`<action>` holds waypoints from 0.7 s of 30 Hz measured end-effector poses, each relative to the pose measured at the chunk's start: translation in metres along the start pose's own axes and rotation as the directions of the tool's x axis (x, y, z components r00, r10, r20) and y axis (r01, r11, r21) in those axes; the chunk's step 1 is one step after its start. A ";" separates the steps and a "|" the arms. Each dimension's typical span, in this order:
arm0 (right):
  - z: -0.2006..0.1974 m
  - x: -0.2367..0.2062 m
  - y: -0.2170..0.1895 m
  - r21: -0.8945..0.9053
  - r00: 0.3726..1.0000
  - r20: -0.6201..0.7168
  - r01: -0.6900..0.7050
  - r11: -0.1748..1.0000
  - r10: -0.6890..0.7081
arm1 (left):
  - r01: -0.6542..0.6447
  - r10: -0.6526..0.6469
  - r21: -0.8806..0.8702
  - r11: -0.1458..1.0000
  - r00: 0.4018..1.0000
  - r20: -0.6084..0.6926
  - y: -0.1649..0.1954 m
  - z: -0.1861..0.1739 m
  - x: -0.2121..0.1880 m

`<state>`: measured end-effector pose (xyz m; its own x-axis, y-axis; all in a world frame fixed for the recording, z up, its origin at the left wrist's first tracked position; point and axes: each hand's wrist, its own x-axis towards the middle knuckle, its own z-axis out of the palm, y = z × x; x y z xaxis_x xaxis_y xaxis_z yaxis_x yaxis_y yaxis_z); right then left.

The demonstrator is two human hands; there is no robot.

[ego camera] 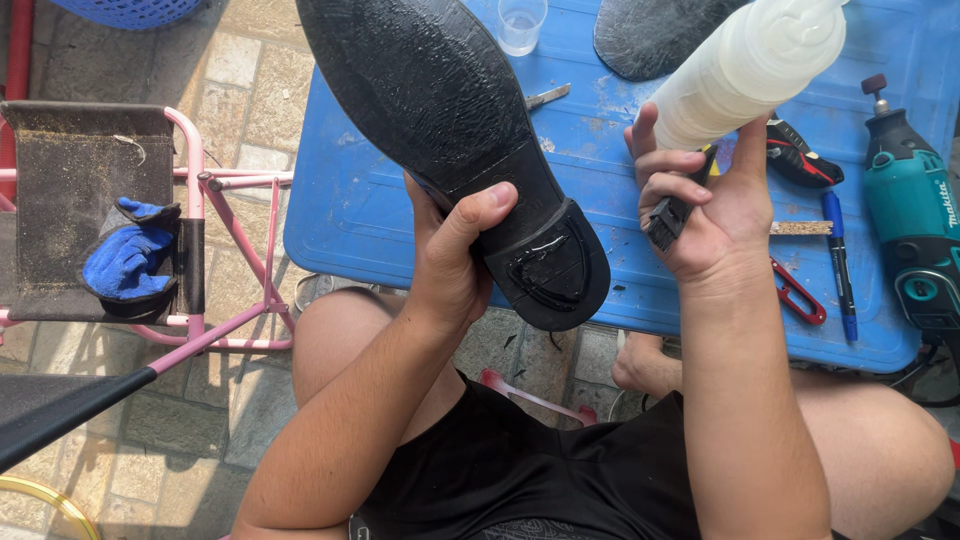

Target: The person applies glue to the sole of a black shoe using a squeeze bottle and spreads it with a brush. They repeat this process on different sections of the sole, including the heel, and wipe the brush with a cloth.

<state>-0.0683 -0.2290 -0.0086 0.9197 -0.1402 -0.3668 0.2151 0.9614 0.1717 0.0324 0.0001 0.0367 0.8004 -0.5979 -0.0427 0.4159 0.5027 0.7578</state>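
your left hand [455, 265] has a closed grip on a black shoe [450, 130], held sole-up over the near edge of a blue table [380, 210]; the thumb lies across the sole where it meets the heel, and the other fingers are hidden behind the shoe. the heel shines wet with a glossy smear. the toe of the shoe is cut off by the top of the frame. your right hand [705, 215] is also closed in a grip, holding two things at once: a whitish plastic bottle [750, 65] clamped between thumb and palm, pointing up and to the right with its far end cut off, and a small black brush [668, 222] tucked under the curled fingers, bristles pointing down-left towards the shoe's heel. on the table beyond your hands lie a second dark sole [650, 35], partly cut off, a clear plastic cup [521, 24], a small metal blade [547, 96], a blue pen [838, 262], a red-handled tool [798, 292], and a teal rotary tool [915, 230] at the right edge. to your left, blue gloves [128, 260] rest on a pink-framed stool [220, 200]. what the black and red object [803, 158] behind your right hand is, is hard to make out.
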 end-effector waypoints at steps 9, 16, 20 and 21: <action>0.011 -0.093 0.040 -0.737 0.821 0.447 0.563 0.374 -0.355 | 0.014 -0.015 0.071 0.997 1.000 0.019 -0.008 -0.002 0.001; 0.053 -0.136 0.042 -0.666 0.662 0.731 0.640 -0.384 -0.164 | -0.070 0.072 0.085 0.994 0.997 -0.021 -0.031 0.005 -0.003; 0.046 -0.137 0.061 -0.583 0.603 0.780 0.603 -0.545 -0.167 | -0.138 0.144 0.160 0.977 0.989 -0.030 -0.037 0.006 -0.005; 0.044 -0.136 0.063 -0.555 0.586 0.792 0.576 -0.600 -0.170 | -0.128 0.136 0.178 0.976 0.990 -0.038 -0.038 0.005 -0.005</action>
<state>-0.1653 -0.1594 0.0919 0.7630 -0.4328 0.4802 0.2184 -0.5265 -0.8217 0.0107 -0.0192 0.0112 0.8654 -0.4997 0.0363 0.2271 0.4558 0.8606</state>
